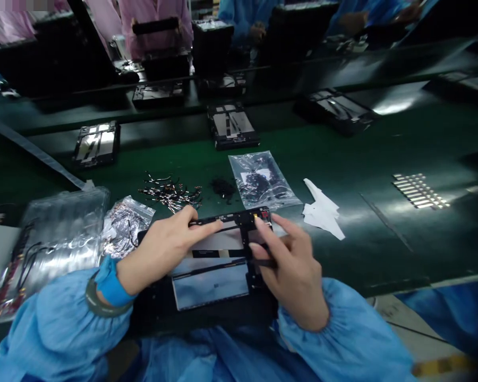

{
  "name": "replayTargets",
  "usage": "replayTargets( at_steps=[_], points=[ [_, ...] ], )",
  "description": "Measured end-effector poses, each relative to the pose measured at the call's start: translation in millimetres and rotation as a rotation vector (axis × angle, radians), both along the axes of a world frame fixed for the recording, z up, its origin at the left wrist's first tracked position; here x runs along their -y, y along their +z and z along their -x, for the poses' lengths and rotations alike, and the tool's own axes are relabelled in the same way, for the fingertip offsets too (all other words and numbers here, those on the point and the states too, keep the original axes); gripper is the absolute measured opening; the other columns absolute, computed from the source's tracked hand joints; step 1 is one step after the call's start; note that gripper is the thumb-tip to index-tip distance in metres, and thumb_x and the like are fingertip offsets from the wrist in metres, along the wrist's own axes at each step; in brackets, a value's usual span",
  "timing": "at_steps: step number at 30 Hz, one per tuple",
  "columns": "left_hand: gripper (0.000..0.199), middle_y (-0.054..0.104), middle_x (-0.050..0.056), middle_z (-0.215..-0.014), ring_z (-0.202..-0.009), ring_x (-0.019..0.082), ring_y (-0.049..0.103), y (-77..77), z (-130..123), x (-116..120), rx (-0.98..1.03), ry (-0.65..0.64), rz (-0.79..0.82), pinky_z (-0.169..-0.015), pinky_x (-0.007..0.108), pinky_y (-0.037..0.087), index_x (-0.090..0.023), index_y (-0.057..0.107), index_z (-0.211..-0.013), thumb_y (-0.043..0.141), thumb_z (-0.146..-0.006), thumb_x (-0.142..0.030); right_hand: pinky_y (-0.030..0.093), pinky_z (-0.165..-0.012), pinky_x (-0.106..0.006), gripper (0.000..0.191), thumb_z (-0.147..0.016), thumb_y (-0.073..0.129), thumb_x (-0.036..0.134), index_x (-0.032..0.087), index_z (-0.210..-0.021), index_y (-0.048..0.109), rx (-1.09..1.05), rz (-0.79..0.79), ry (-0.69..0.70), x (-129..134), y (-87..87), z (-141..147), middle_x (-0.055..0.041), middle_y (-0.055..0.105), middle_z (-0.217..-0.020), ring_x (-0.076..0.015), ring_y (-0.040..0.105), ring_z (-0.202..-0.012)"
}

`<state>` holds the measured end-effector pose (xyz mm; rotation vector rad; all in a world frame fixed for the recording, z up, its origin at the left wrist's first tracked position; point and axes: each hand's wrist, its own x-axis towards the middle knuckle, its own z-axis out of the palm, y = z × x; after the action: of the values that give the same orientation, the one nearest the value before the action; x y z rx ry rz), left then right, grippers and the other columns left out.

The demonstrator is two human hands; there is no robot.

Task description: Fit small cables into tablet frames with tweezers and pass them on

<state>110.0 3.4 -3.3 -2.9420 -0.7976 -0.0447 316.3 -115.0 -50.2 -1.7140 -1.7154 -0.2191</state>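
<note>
An opened tablet point(211, 284) with a black frame and pale inner plates lies before me, its near part resting on a dark surface. My left hand point(165, 239) grips the tablet's far edge, its index finger stretched along the frame. At the far right corner, my right hand point(290, 265) is closed, with fingers over the edge and a fingertip beside a small yellow spot. A thin dark thing shows under the right thumb; its kind is unclear. Just beyond the tablet are a pile of short black cables point(171, 192) and a heap of tiny black parts point(223, 187).
A clear bag of black parts point(266, 180) and white paper point(322, 209) lie ahead. Rows of small metallic strips point(420, 191) are at right. Clear trays point(63, 228) and a silvery bag point(125, 225) sit left. More opened tablets point(233, 126) stand beyond; co-workers point(155, 26) work opposite.
</note>
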Motion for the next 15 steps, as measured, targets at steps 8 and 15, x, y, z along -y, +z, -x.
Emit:
replayTargets(
  at_steps=[8, 15],
  points=[
    [0.051, 0.049, 0.006, -0.100, -0.065, 0.012, 0.052, -1.7, 2.8, 10.4, -0.049, -0.046, -0.075, -0.045, 0.018, 0.037, -0.040, 0.044, -0.130, 0.038, -0.090, -0.009, 0.054, -0.072, -0.031, 0.010, -0.091, 0.054, 0.025, 0.018, -0.085, 0.058, -0.225, 0.007, 0.035, -28.7, -5.6, 19.1, -0.0130, 0.057, -0.107, -0.0221, 0.061, -0.098],
    [0.047, 0.052, 0.007, -0.094, -0.062, 0.015, 0.055, -2.8, 0.8, 12.8, 0.015, -0.049, -0.124, -0.045, 0.021, 0.036, -0.039, 0.049, -0.126, 0.031, -0.093, -0.010, 0.054, -0.070, -0.034, 0.011, -0.091, 0.052, 0.026, 0.021, -0.082, 0.055, -0.300, 0.071, 0.082, -29.4, 0.5, 12.3, -0.0108, 0.055, -0.106, -0.0227, 0.059, -0.100]
  ],
)
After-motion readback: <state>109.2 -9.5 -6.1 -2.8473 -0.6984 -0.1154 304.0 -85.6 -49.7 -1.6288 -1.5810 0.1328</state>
